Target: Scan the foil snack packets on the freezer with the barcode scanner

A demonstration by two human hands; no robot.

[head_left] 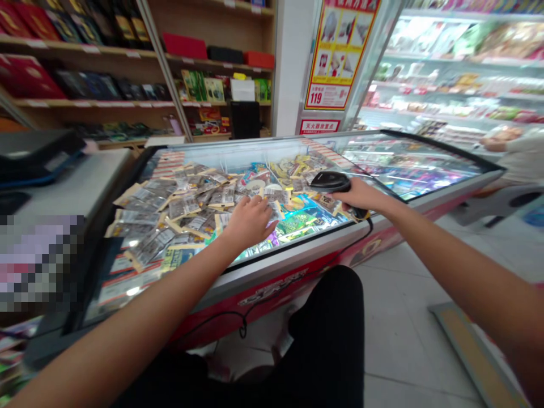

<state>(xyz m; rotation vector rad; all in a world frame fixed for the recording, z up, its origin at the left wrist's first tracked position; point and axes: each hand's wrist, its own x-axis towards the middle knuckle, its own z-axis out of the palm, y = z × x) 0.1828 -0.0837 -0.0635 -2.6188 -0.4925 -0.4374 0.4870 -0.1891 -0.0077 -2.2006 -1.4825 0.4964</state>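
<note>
My right hand (361, 195) is closed around the handle of a black barcode scanner (329, 181), holding it above the packets. The scanner's black cable hangs down over the freezer's front edge. Palm down, my left hand (250, 222) rests over the packets, fingers stretched out and slightly bent; whatever lies under the palm is hidden. Many small clear packets with tan edges (185, 205) are spread to the left across the glass top. Close to my left hand's right side are blue and green bags (298, 222). Yellow packets (293, 165) lie farther back.
The chest freezer (314, 252) stands before my knees, its glass lid (408, 164) continuing right. A counter (97, 181) is on the left, and shelves (97, 52) stand behind. At right are a lit display cooler (459, 62), another person's arm (499, 144) and a grey stool (488, 209).
</note>
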